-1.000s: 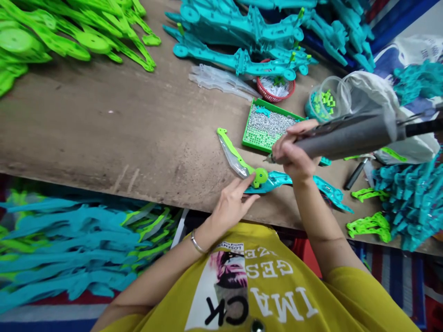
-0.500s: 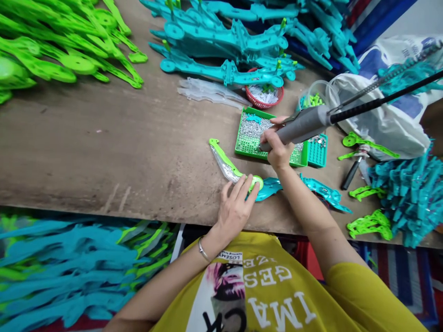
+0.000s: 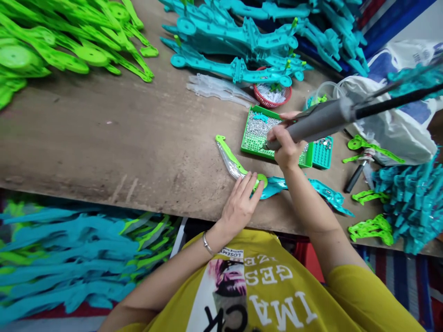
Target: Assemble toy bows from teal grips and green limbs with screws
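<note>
My left hand [image 3: 240, 205] lies with fingers stretched out on the round end of a light-green plastic arm [image 3: 230, 154] with a clear blade-like piece along it. That end meets a teal plastic part [image 3: 272, 186], which runs right and passes beneath my right forearm. In my right hand [image 3: 289, 150] is a grey powered screwdriver [image 3: 318, 122], fingers wrapped round its body. The tool slants down to the left, its tip over the perforated front of a green tray [image 3: 246, 133] full of small silvery screws. Whether the tip touches a screw is too small to tell.
A teal tray [image 3: 322, 154] adjoins the green one, with a red basket [image 3: 272, 103] of white pieces behind. Teal parts [image 3: 228, 69] and green parts [image 3: 79, 50] are heaped at the back. A black-handled tool [image 3: 355, 179] and stacked teal parts [image 3: 410, 198] lie right.
The whole view has shifted slightly, so the table's things appear farther right. My left hand stays on the green arm, and the screwdriver stays over the screw tray.
</note>
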### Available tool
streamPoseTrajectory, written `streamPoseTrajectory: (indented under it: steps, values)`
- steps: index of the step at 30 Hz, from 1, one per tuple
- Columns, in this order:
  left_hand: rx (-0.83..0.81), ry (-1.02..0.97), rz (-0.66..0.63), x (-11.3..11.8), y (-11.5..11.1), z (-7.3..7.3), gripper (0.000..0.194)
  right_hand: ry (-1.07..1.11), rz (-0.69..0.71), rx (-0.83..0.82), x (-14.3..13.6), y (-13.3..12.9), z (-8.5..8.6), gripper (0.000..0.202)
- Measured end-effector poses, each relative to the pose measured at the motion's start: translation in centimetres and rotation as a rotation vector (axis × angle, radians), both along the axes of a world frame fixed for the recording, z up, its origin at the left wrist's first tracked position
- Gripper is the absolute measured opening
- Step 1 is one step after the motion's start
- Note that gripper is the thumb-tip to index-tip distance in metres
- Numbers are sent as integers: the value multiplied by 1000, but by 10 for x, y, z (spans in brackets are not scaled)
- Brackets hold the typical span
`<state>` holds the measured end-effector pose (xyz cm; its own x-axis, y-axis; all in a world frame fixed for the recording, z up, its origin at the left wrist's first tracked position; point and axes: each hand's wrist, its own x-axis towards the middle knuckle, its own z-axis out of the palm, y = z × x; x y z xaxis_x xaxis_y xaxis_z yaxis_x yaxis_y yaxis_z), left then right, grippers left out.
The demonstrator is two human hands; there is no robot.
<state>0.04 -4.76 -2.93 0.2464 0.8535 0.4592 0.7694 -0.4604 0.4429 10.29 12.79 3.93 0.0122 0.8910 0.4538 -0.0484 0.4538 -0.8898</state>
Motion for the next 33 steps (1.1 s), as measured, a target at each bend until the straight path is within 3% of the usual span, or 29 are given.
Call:
streamPoseTrajectory:
  steps: [5,9,13,17,21,26,28,30,33]
  values:
    - [8,-28,-8,2,0,-3,50,25,155,-33,-16,-32,18,29]
    - [-19,-88,-4,5,0,-8,52,-50,227,-107,-29,-48,9,32]
    - [-32,-92,-8,5,0,-9,51,-111,241,-150,-35,-47,-3,34]
    - [-18,-64,-7,3,0,-6,48,-231,265,-180,-38,-44,-3,24]
    - [-3,-27,-13,2,0,-2,43,-312,403,-210,-40,-39,1,21]
    - [12,-36,0,1,1,1,43,-201,582,-114,-35,-26,4,25]
    - [5,-32,-3,1,2,1,44,-110,485,-53,-30,-17,5,28]
    - [18,-9,3,0,2,2,44,-49,292,-3,-24,-6,4,29]
    - [66,33,32,0,4,2,41,-73,82,10,-19,7,-1,35]
